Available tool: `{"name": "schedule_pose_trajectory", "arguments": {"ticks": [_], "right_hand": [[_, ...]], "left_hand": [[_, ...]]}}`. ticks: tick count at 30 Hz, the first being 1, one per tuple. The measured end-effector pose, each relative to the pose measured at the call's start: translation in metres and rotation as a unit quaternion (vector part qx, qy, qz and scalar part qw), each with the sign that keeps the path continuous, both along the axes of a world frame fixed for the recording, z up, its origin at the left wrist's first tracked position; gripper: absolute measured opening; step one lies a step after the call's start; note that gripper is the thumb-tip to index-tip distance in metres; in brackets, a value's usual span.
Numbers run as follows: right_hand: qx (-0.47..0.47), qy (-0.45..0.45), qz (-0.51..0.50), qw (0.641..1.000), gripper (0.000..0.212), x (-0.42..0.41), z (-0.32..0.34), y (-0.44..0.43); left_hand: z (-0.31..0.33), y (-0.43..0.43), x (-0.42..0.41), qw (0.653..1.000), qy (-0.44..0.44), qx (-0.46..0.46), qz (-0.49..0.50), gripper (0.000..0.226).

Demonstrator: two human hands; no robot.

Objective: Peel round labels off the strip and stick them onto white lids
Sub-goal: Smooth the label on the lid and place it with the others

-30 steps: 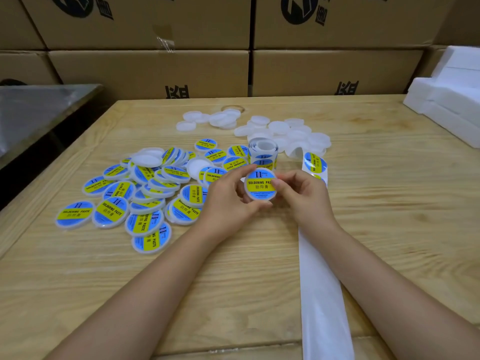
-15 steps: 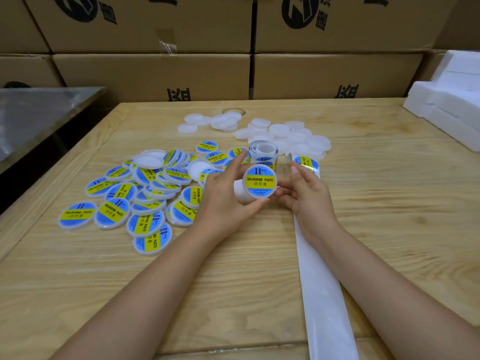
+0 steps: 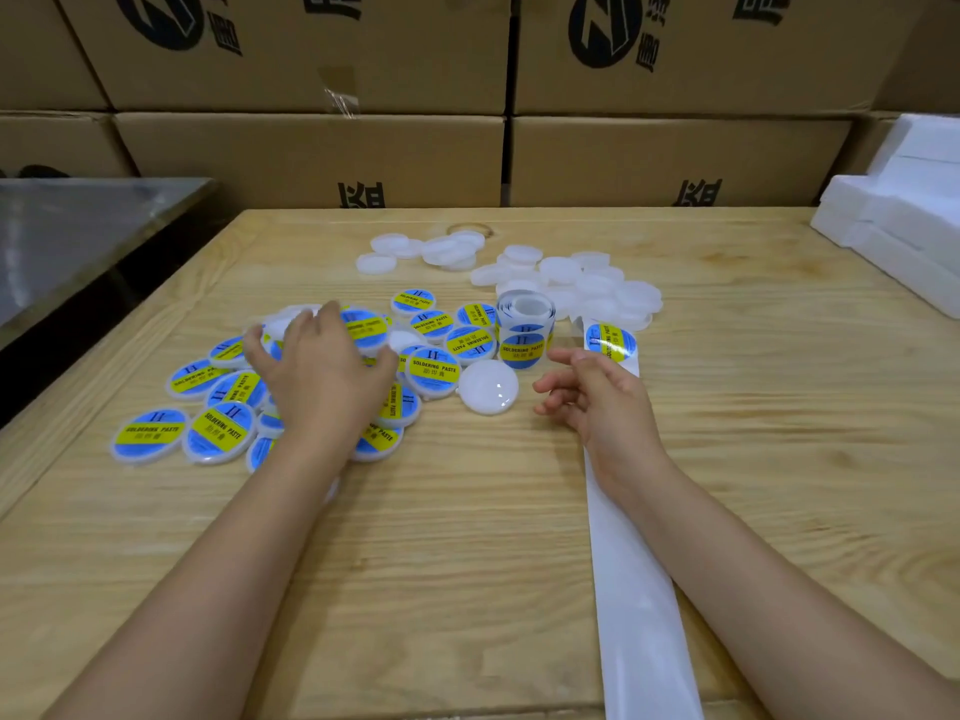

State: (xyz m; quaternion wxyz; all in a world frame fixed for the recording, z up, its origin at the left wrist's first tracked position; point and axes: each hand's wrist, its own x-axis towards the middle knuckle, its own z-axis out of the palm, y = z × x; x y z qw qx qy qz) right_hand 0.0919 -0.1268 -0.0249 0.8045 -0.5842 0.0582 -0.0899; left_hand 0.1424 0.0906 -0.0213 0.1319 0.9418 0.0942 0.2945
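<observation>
Counter [image 3: 467, 522] of pale wood carries all the work, and we record its contents in descending size. The backing strip [image 3: 634, 589] lies with its long axis running from the near edge away from the person, passing under the right wrist. To the left sits a spread of labelled lids [image 3: 218, 433]. At the far middle is a heap of bare lids [image 3: 597, 288], well apart from both hands. The left hand [image 3: 322, 381] is palm down over the labelled spread with fingers splayed; we cannot tell whether anything is held beneath the palm. The right hand [image 3: 602, 402] rests on the strip, fingers loosely curled and gripping nothing. The roll [image 3: 524, 332] stands upright just beyond the gap between the hands. In that gap one lone white lid [image 3: 488, 388] lies flat and unlabelled, nearer the right fingertips than the left thumb. The next label [image 3: 611, 341] sits at the far end of the strip, just beyond the right hand and apart from its fingers. In our judgement the coming move turns on that short reach. The right hand is plainly the nearer and need only advance along the strip's axis to lift the label's edge, and the lone white lid lies just to its left, ready to take the label.
</observation>
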Motion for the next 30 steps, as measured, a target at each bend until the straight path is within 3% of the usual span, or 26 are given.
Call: {"name": "schedule_pose_trajectory", "arguments": {"ticks": [5, 7, 9, 11, 14, 16, 19, 26, 28, 30], "right_hand": [[-0.013, -0.002, 0.005, 1.000, 0.024, 0.001, -0.002, 0.000], [-0.008, -0.002, 0.003, 1.000, 0.024, 0.002, -0.003, 0.000], [0.012, 0.001, -0.001, 1.000, 0.025, 0.002, -0.002, -0.001], [0.049, 0.009, -0.007, 0.999, 0.026, 0.003, 0.000, -0.001], [0.117, 0.032, -0.020, 0.992, 0.024, 0.002, 0.003, -0.004], [0.165, 0.039, -0.021, 0.985, 0.022, 0.002, 0.004, -0.009], [0.212, 0.042, -0.014, 0.976, 0.019, 0.001, 0.005, -0.013], [0.111, -0.036, -0.080, 0.990, 0.018, 0.007, 0.024, -0.026], [-0.002, -0.044, -0.154, 0.987, 0.018, 0.018, 0.034, -0.040], [-0.180, -0.004, -0.226, 0.957, 0.017, 0.039, 0.037, -0.055]], "left_hand": [[0.002, -0.003, 0.000, 0.995, 0.097, 0.020, 0.012, 0.052], [0.007, -0.010, -0.003, 0.998, 0.054, 0.033, -0.022, 0.052], [0.014, -0.028, -0.015, 0.990, -0.044, -0.007, -0.134, 0.042], [0.017, -0.060, -0.041, 0.947, -0.098, -0.030, -0.303, 0.028], [0.004, -0.104, -0.079, 0.872, -0.060, 0.040, -0.484, 0.025], [-0.006, -0.113, -0.086, 0.852, 0.000, 0.020, -0.524, 0.022], [-0.011, -0.106, -0.081, 0.839, 0.083, -0.005, -0.537, 0.035], [-0.011, -0.103, -0.077, 0.828, 0.112, -0.036, -0.549, 0.029], [-0.008, -0.102, -0.078, 0.815, 0.084, -0.005, -0.573, 0.021], [-0.005, -0.101, -0.082, 0.798, 0.069, 0.009, -0.599, 0.015]]}}
